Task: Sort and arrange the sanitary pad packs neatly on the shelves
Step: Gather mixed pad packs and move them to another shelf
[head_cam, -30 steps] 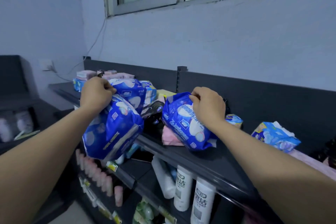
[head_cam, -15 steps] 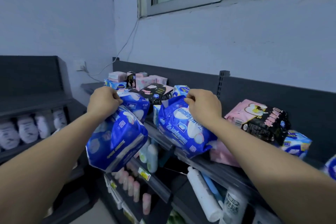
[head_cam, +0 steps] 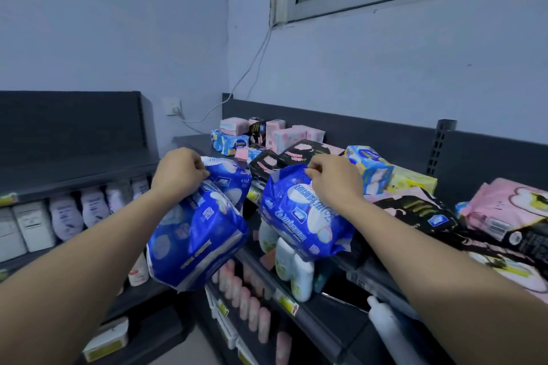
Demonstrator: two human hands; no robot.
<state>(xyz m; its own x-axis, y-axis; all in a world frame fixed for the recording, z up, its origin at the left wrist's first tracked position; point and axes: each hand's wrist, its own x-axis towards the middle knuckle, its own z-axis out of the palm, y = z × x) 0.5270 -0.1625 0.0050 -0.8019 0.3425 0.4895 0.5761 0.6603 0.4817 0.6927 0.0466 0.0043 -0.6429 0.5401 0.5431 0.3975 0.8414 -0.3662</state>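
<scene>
Right blue pack now past top shelf front edge, hanging under right hand pinch; left blue pack hangs under left hand pinch.

The head-worn camera looks forward and down (from close in) onto the top shelf.

A person's two arms, seen from their own head. The left hand and right hand are bare. The left forearm and right forearm are bare too, uncovered as far as the view reaches.
</scene>
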